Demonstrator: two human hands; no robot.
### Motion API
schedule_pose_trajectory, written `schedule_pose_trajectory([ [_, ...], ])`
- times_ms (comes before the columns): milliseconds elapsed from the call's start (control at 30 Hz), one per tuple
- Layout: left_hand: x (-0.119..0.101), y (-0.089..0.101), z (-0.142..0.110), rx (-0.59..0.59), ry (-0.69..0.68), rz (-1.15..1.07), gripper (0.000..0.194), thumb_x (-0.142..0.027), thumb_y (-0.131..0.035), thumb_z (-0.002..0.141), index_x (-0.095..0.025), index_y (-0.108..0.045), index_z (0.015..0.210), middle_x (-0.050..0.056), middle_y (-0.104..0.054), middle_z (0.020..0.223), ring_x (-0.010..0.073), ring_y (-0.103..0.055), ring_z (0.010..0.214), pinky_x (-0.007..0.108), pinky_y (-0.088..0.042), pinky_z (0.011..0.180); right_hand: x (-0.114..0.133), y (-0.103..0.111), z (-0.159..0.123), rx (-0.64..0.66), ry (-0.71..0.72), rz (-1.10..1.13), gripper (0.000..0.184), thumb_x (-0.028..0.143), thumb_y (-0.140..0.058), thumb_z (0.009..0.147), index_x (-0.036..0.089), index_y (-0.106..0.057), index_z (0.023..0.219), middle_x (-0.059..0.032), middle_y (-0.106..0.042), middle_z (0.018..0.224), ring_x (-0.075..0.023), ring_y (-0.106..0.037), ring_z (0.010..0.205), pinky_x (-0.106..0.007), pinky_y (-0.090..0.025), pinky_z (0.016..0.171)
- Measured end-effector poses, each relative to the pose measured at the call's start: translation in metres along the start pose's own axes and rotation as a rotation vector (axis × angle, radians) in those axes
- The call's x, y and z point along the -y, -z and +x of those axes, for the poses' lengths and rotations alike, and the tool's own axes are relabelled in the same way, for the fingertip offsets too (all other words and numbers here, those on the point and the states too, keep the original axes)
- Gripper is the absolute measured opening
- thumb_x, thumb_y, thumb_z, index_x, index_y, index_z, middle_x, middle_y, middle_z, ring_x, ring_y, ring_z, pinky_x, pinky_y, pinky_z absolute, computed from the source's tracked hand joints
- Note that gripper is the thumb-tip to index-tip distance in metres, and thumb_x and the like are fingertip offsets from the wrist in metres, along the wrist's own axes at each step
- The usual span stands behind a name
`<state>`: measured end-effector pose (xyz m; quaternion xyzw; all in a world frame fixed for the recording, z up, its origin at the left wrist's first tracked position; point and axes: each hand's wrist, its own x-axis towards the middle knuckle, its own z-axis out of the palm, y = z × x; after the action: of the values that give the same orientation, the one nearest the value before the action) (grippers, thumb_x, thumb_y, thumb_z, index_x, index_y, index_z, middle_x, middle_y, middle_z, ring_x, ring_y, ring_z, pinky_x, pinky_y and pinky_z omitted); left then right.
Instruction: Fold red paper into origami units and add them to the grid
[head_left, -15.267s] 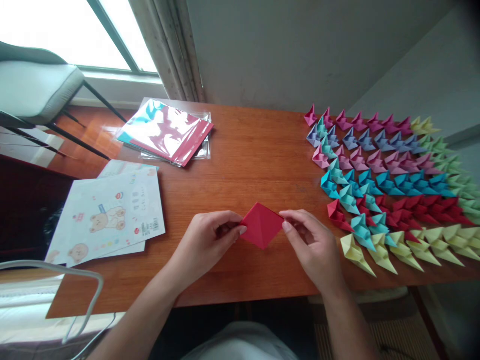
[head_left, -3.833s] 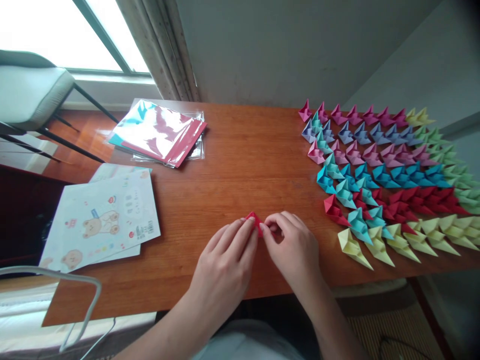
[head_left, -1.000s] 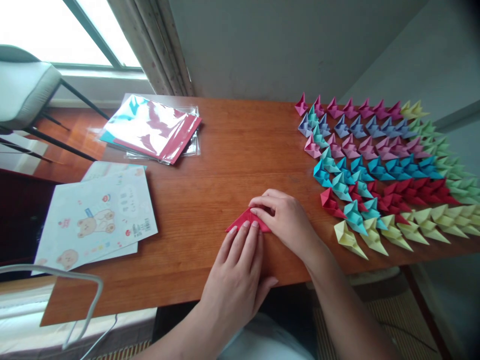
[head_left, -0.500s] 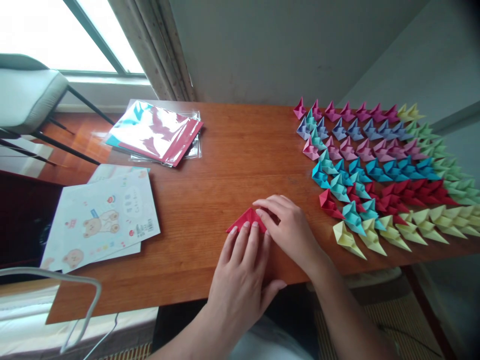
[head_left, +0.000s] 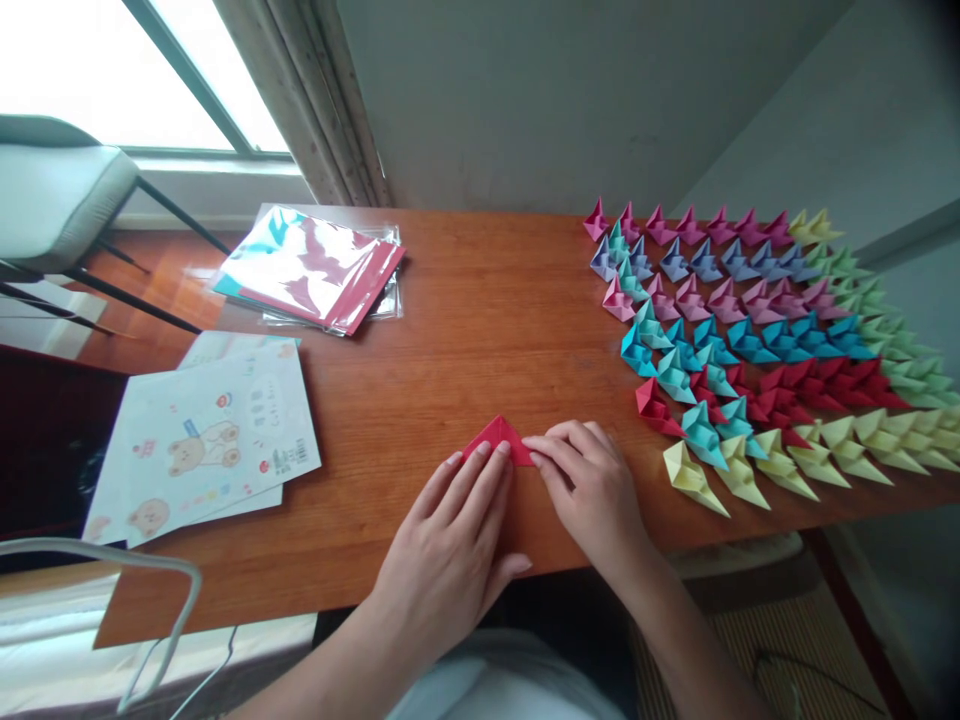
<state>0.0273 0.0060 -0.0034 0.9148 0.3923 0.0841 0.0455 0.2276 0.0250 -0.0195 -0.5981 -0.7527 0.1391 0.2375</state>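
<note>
Sheets [head_left: 202,440] printed with bears, nine o'clock from the red paper triangle [head_left: 500,430]; glossy packets [head_left: 307,265], ten. Left hand [head_left: 446,555], seven: flattened fingers press the triangle onto the counter [head_left: 495,330]. Right hand [head_left: 589,485], four: grip pinching the triangle's right corner, as far as the view shows. Folded paper models [head_left: 746,340] in coloured rows, two to three.

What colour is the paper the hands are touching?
Red. The folded paper shows best in the head view.

Paper [head_left: 501,429] pt. hidden by hands [head_left: 444,545].
</note>
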Motion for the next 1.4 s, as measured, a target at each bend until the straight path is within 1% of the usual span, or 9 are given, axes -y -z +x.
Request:
schedule_pose_trajectory([
  [200, 0.022, 0.011, -0.023, -0.004, 0.068, 0.075, 0.072, -0.055, -0.048, 0.096, -0.007, -0.045, 0.148, 0.012, -0.041, 0.157, 0.0311, -0.040, 0.144, 0.043, -0.024, 0.121, 0.000, -0.001, 0.000, 0.015, -0.016, 0.008, 0.020, 0.018, -0.056, 0.096, 0.026, -0.073, 0.106, -0.0048, -0.067, 0.092, -0.0227, -0.058, 0.089, -0.038, -0.046, 0.084],
  [367, 0.029, 0.011, -0.034, -0.021, 0.107, 0.097, 0.067, -0.046, -0.052, 0.095, -0.007, -0.042, 0.149, 0.012, -0.040, 0.159, 0.0343, -0.038, 0.144, 0.049, -0.024, 0.120, 0.001, 0.000, 0.000, 0.021, -0.028, 0.022, 0.020, 0.016, -0.056, 0.096, 0.025, -0.072, 0.104, -0.0052, -0.067, 0.092, -0.0231, -0.058, 0.089, -0.039, -0.047, 0.083],
  [600, 0.029, 0.008, -0.022, -0.117, 0.166, -0.050, 0.051, -0.031, -0.056, 0.095, -0.010, -0.051, 0.141, 0.012, -0.053, 0.149, 0.0305, -0.044, 0.139, 0.046, -0.036, 0.115, 0.008, 0.000, 0.000, -0.048, -0.061, 0.062, 0.016, 0.024, -0.059, 0.095, 0.022, -0.067, 0.109, -0.0084, -0.066, 0.103, -0.0253, -0.058, 0.096, -0.042, -0.048, 0.088],
  [700, 0.030, 0.005, -0.014, -0.175, 0.202, -0.109, 0.041, -0.026, -0.057, 0.094, -0.014, -0.056, 0.133, 0.011, -0.060, 0.141, 0.0292, -0.052, 0.131, 0.046, -0.042, 0.110, 0.013, -0.001, 0.001, -0.072, -0.076, 0.059, 0.010, 0.025, -0.067, 0.089, 0.022, -0.067, 0.099, -0.0090, -0.065, 0.107, -0.0275, -0.058, 0.101, -0.044, -0.047, 0.091],
  [767, 0.030, 0.003, -0.009, -0.202, 0.228, -0.149, 0.038, -0.024, -0.058, 0.093, -0.016, -0.057, 0.130, 0.011, -0.062, 0.137, 0.0285, -0.056, 0.126, 0.045, -0.044, 0.107, 0.016, -0.001, 0.002, -0.076, -0.081, 0.123, 0.003, 0.020, -0.067, 0.088, 0.022, -0.064, 0.090, -0.0084, -0.065, 0.109, -0.0273, -0.058, 0.104, -0.043, -0.047, 0.093],
  [867, 0.031, 0.001, -0.002, -0.226, 0.273, -0.224, 0.039, -0.026, -0.059, 0.093, -0.018, -0.055, 0.131, 0.011, -0.063, 0.135, 0.0271, -0.059, 0.120, 0.043, -0.047, 0.103, 0.019, 0.005, 0.003, -0.047, -0.097, 0.309, 0.008, 0.016, -0.062, 0.091, 0.022, -0.059, 0.087, -0.0057, -0.067, 0.109, -0.0235, -0.060, 0.106, -0.038, -0.047, 0.094],
  [1067, 0.033, 0.008, 0.018, -0.228, 0.356, -0.523, 0.051, -0.029, -0.063, 0.092, -0.020, -0.047, 0.140, 0.012, -0.062, 0.133, 0.0254, -0.064, 0.114, 0.038, -0.052, 0.097, 0.021, 0.021, 0.005, 0.035, -0.068, 0.469, 0.008, 0.017, -0.059, 0.095, 0.024, -0.062, 0.094, -0.0001, -0.068, 0.089, -0.0166, -0.064, 0.085, -0.029, -0.049, 0.078],
  [1233, 0.030, 0.013, 0.029, -0.154, 0.401, -1.072, 0.026, -0.027, -0.066, 0.091, -0.020, -0.062, 0.116, 0.006, -0.070, 0.105, 0.0171, -0.069, 0.089, 0.028, -0.057, 0.081, 0.021, 0.031, 0.008, -0.031, -0.005, 0.526, 0.012, 0.013, -0.060, 0.094, 0.024, -0.065, 0.095, -0.0001, -0.068, 0.090, -0.0162, -0.063, 0.087, -0.029, -0.049, 0.080],
  [1400, 0.029, 0.016, 0.033, -0.086, 0.458, -1.315, 0.031, -0.032, -0.067, 0.091, -0.022, -0.062, 0.120, 0.007, -0.067, 0.111, 0.0191, -0.067, 0.099, 0.030, -0.056, 0.088, 0.021, 0.033, 0.006, -0.036, 0.005, 0.569, 0.014, 0.013, -0.062, 0.093, 0.025, -0.066, 0.099, 0.0003, -0.069, 0.091, -0.0157, -0.064, 0.088, -0.028, -0.050, 0.081],
])
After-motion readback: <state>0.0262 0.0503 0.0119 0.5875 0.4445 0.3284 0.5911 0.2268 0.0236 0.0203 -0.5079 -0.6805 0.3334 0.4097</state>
